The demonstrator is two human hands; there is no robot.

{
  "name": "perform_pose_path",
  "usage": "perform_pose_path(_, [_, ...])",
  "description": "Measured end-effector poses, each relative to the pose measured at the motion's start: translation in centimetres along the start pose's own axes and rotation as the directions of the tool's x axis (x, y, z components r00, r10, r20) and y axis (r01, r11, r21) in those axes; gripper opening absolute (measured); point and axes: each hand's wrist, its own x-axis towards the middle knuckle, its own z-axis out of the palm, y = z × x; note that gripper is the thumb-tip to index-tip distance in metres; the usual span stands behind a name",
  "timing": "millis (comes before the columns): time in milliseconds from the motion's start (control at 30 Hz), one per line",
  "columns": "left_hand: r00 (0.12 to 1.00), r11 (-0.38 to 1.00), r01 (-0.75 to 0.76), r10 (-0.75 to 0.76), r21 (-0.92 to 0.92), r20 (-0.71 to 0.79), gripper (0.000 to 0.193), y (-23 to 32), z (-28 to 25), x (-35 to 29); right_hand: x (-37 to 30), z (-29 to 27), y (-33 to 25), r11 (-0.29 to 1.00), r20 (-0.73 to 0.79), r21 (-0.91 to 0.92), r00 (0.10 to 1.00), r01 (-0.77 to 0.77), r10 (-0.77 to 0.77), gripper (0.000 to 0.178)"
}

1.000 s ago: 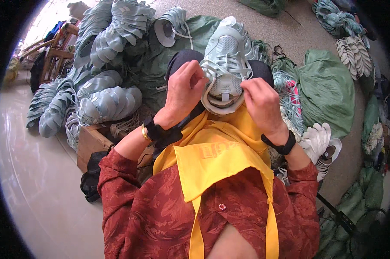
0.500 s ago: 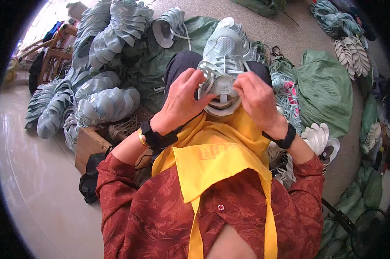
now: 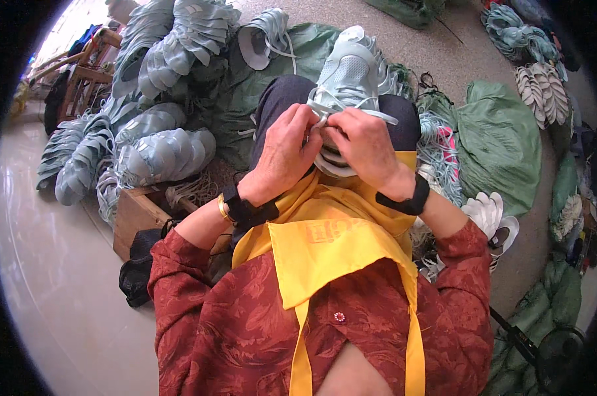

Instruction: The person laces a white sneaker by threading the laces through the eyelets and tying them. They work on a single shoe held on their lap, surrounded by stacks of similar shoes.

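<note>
A pale grey-blue shoe upper (image 3: 348, 74) lies between my knees, its toe pointing away from me. My left hand (image 3: 290, 144) and my right hand (image 3: 363, 146) meet over its near end. Both are closed, with thumbs and fingers pinching the pale shoelace (image 3: 323, 113) at the left side of the lacing. A loose end of that lace sticks out to the right past my right hand. My hands cover much of the eyelets and tongue; part of the collar shows beneath them.
Stacks of similar shoe uppers (image 3: 166, 157) lie at the left beside a wooden box (image 3: 137, 218). A single upper (image 3: 262, 41) rests on green sheeting (image 3: 232, 86) ahead. To the right are a green sack (image 3: 499, 148), bundles of laces (image 3: 437, 155) and white shoe parts (image 3: 486, 214).
My right hand has moved left to meet my left hand over the shoe upper. The shoelace is now drawn together between them, and its loose end has swung out to the right.
</note>
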Motion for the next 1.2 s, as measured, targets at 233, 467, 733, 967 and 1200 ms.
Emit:
perform_pose_path(233, [0.999, 0.997, 0.043, -0.042, -0.057, 0.018, 0.013, -0.3, -0.2, -0.1, -0.9, -2.6, -0.7, 0.994, 0.041, 0.113, 0.999, 0.007, -0.012, 0.009])
perform_pose_path(467, [0.977, 0.951, 0.209, -0.213, -0.227, 0.006, 0.024, 0.0, 0.0, -0.1, -6.3, -10.1, -1.3, 0.923, 0.412, 0.251, 0.895, -0.29, 0.169, 0.008])
perform_pose_path(733, [0.922, 0.748, 0.36, -0.378, -0.557, 0.088, 0.032, -1.0, 0.0, 1.1, -6.7, -7.2, 2.0, 0.778, 0.067, 0.372, 0.85, -0.507, 0.522, 0.014])
perform_pose_path(967, [0.971, 0.894, 0.186, -0.231, -0.407, -0.063, 0.023, 0.3, -1.1, 1.4, -4.2, -5.2, 4.1, 0.736, -0.03, 0.503, 0.842, -0.453, 0.539, 0.01])
perform_pose_path(1200, [1.0, 0.989, -0.016, 0.019, 0.148, -0.022, 0.017, -0.1, -2.3, 1.2, -3.7, -6.0, 3.9, 0.905, -0.176, 0.241, 0.901, -0.35, 0.395, 0.006])
